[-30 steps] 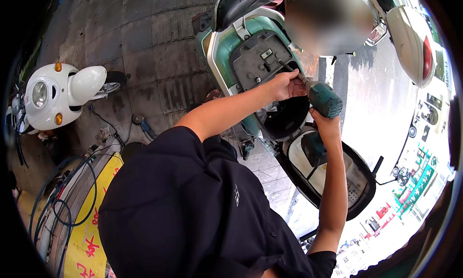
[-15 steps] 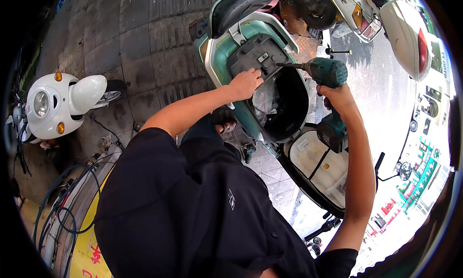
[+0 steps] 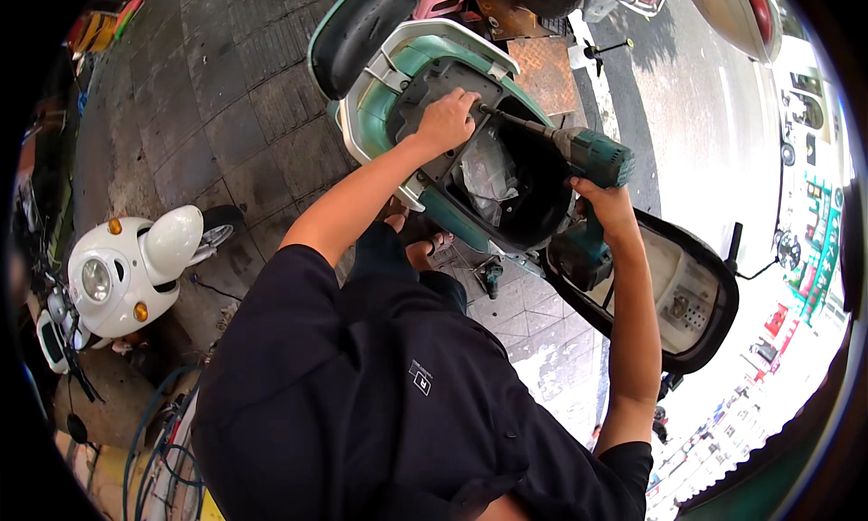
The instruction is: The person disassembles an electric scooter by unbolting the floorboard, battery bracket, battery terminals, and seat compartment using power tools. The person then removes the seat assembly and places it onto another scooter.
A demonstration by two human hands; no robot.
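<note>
My right hand [image 3: 604,206] grips the handle of a dark green cordless drill [image 3: 597,157], held sideways over a green scooter's open storage bucket [image 3: 542,170]. Its long bit points left, the tip close to my left fingertips. My left hand [image 3: 448,120] rests at the edge of the dark panel [image 3: 457,72] behind the bucket, its fingers bent together; whatever they hold is hidden. A clear plastic bag [image 3: 488,173] lies inside the bucket. The scooter's seat [image 3: 694,297] is flipped up, its pale underside showing, partly behind the drill's battery and my right forearm.
A black padded backrest [image 3: 366,37] rises beyond the panel. On the paving by my feet is a small dark green tool [image 3: 491,275]. A white scooter [image 3: 127,272] stands at the left, with hoses [image 3: 149,421] below it. Another white vehicle [image 3: 732,14] is at upper right.
The view has shifted. My left hand has moved farther onto the panel, covering a small bright slot seen before. The drill's bit has come down to my left fingertips.
</note>
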